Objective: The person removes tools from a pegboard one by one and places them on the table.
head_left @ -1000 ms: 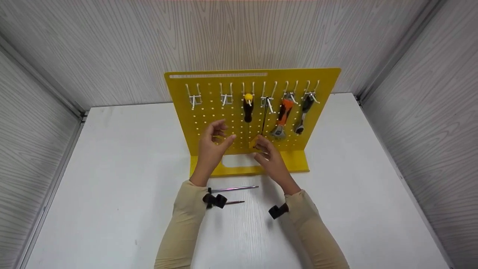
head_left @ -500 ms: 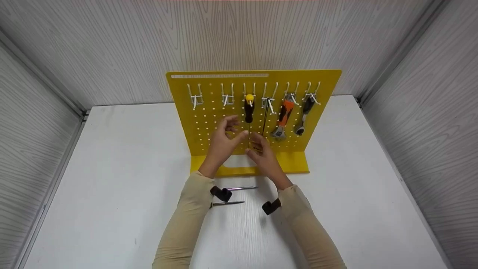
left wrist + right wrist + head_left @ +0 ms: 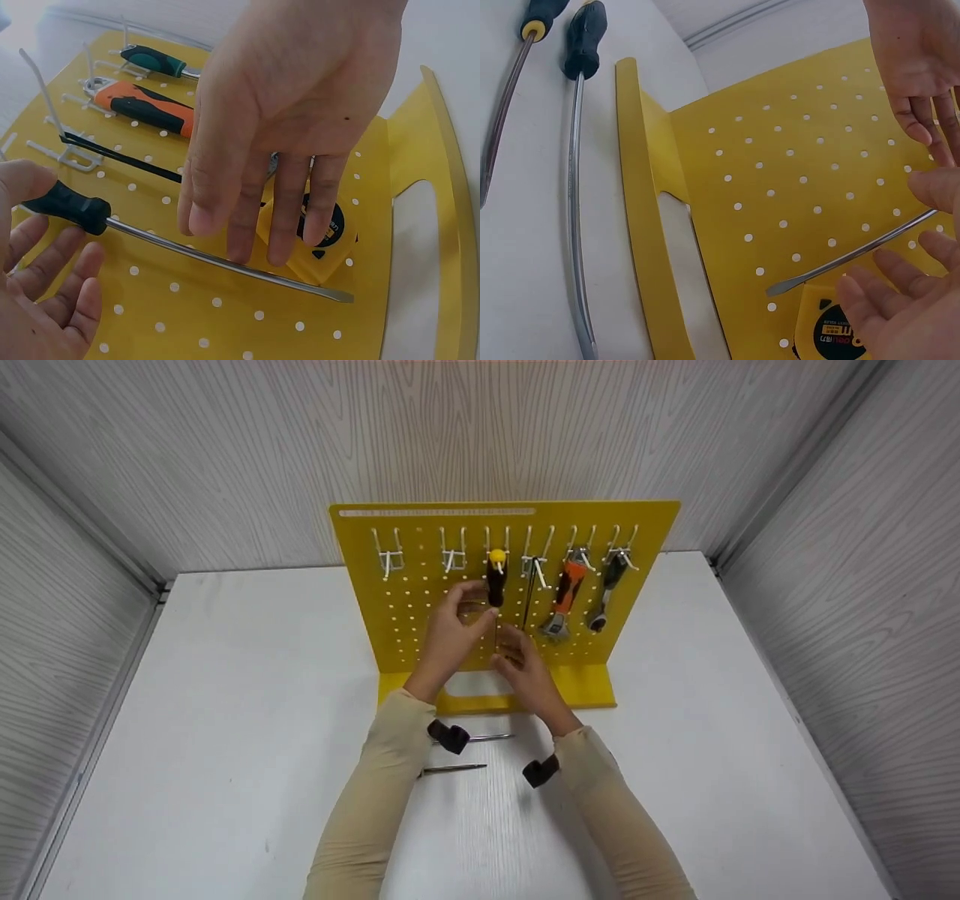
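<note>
A flat-blade screwdriver with a dark handle hangs upright, blade down, from a hook on the yellow pegboard. My left hand holds its handle near the lower end, thumb on one side and fingers on the other, as the left wrist view shows. My right hand is lower down with relaxed fingers; the steel shaft passes between its thumb and fingers. Just beside those fingers, a yellow tape measure hangs by a black strap; in the head view the right hand hides its body.
Farther right hang an orange-and-black adjustable wrench and a tool with a dark green handle. Two bare hooks are at the board's left. Two more screwdrivers lie on the white table before the base, a larger one and another.
My left hand has moved right and slightly up onto the hanging screwdriver's handle. The right hand has shifted a little left, from the tape measure towards the shaft.
</note>
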